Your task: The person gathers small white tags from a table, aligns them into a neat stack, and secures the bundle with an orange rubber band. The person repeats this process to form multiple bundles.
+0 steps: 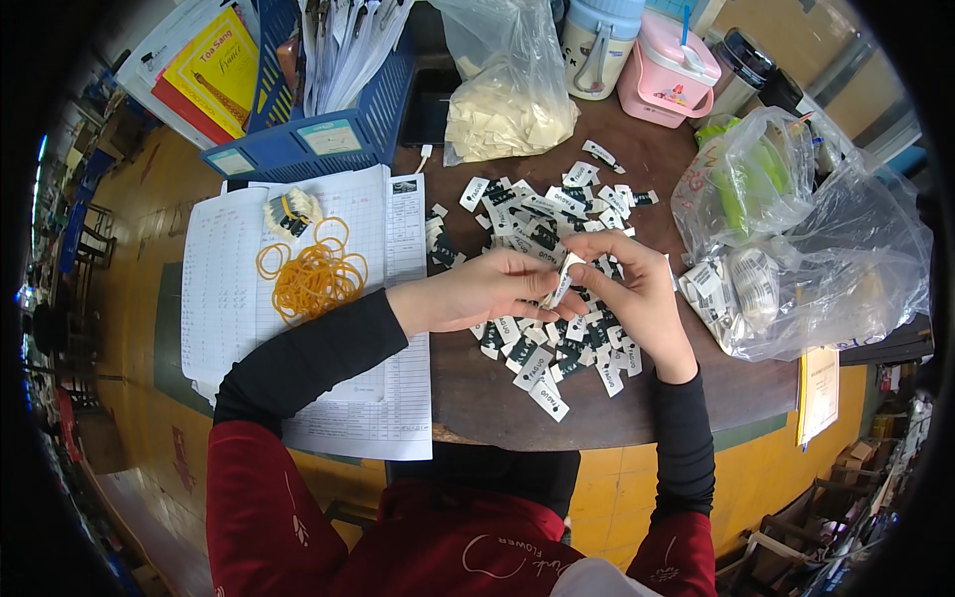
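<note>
Both hands meet above a loose pile of small black, white and grey fabric labels (pixel 537 368) on the dark brown table. Between them is a small stack of white labels (pixel 565 280), tilted and seen nearly edge-on. My left hand (pixel 487 291) comes in from the left, its thumb and fingers closed on the stack's lower end. From the right, my right hand (pixel 627 289) pinches the same stack with thumb and forefinger near its top. How many labels the stack holds cannot be made out.
Orange rubber bands (pixel 308 282) and a banded label bundle (pixel 292 213) lie on paper sheets (pixel 224 298) at left. Behind stand a blue file rack (pixel 298 144), a bag of cream labels (pixel 507 114) and a pink bucket-shaped container (pixel 667 75). Clear plastic bags (pixel 826 269) fill the right side.
</note>
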{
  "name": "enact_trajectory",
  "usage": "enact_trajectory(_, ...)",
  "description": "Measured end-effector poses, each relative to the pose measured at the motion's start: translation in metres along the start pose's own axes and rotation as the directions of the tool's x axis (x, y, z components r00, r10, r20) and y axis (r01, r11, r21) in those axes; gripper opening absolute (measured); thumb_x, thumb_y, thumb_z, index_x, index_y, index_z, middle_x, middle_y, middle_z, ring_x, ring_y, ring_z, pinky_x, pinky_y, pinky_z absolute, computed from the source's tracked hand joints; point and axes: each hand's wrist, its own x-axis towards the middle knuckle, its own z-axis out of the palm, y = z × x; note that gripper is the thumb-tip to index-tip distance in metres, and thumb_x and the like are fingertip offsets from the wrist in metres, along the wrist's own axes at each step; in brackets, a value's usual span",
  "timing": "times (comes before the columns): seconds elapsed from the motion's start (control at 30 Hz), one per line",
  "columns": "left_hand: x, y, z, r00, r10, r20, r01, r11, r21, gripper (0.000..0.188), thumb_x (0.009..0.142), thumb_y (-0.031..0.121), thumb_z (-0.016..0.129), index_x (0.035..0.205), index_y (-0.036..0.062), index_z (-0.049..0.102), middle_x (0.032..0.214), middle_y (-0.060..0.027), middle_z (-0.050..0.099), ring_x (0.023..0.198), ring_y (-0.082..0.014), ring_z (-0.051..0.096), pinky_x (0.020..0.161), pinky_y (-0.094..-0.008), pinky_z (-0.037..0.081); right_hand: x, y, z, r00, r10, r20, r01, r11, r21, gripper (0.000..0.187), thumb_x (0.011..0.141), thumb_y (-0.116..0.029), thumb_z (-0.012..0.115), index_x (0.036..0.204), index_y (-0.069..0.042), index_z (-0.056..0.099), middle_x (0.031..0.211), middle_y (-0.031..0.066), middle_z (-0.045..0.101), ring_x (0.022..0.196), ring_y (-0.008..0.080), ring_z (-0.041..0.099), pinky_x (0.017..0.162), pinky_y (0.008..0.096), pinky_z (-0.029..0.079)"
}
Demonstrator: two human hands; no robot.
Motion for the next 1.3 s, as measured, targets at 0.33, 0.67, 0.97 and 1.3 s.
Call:
enact_trajectory(0.33, 0.003, 0.0, -0.001, 0.996, -0.042, -0.077, 0.031, 0.99, -0.135, 0.038, 0.103, 0.025, 0.057, 0.133, 0.0028, 0.051, 0.127, -0.0129, 0.062, 0.117, -0.0198, 0.061, 0.097, -0.0339, 0.051, -0.001, -0.008, 0.008, 0.96, -0.238, 0.148, 0.268, 0.935, -0.234, 0.079, 0.067, -0.008, 0.084, 0.139, -0.004, 0.052, 0.133, 0.016, 0.058, 0.124, 0.0321, 0.053, 0.103, 0.0406, 0.044)
enact_trajectory(0.67, 0.001, -0.003, 0.002, 0.985, -0.1, -0.142, 0.066, 0.971, -0.23, 0.035, 0.102, 0.019, 0.056, 0.133, 0.0034, 0.049, 0.126, -0.011, 0.059, 0.119, -0.0223, 0.06, 0.102, -0.0386, 0.05, 0.001, 0.002, 0.027, 0.949, -0.301, 0.098, 0.314, 0.863, -0.395, 0.073, 0.069, -0.009, 0.081, 0.136, -0.006, 0.053, 0.115, 0.0126, 0.06, 0.107, 0.0344, 0.056, 0.093, 0.0422, 0.046)
enact_trajectory(0.97, 0.004, -0.006, 0.0, 0.991, -0.062, -0.119, 0.03, 0.968, -0.25, 0.038, 0.106, 0.027, 0.047, 0.137, 0.0045, 0.044, 0.13, -0.0107, 0.055, 0.122, -0.0221, 0.057, 0.107, -0.0391, 0.046, 0.0, 0.002, 0.028, 0.973, -0.225, 0.059, 0.232, 0.917, -0.324, 0.071, 0.07, -0.003, 0.079, 0.136, -0.008, 0.053, 0.113, 0.0128, 0.057, 0.094, 0.0312, 0.06, 0.078, 0.037, 0.052)
enact_trajectory(1.3, 0.004, -0.006, 0.003, 0.989, -0.05, -0.139, 0.017, 0.973, -0.231, 0.037, 0.108, 0.03, 0.043, 0.138, 0.0077, 0.042, 0.127, -0.0057, 0.053, 0.117, -0.0167, 0.057, 0.105, -0.0358, 0.046, -0.001, 0.002, 0.029, 0.988, -0.144, 0.057, 0.155, 0.928, -0.34, 0.073, 0.072, 0.001, 0.079, 0.138, -0.007, 0.051, 0.12, 0.0119, 0.058, 0.081, 0.0217, 0.057, 0.07, 0.0298, 0.051)
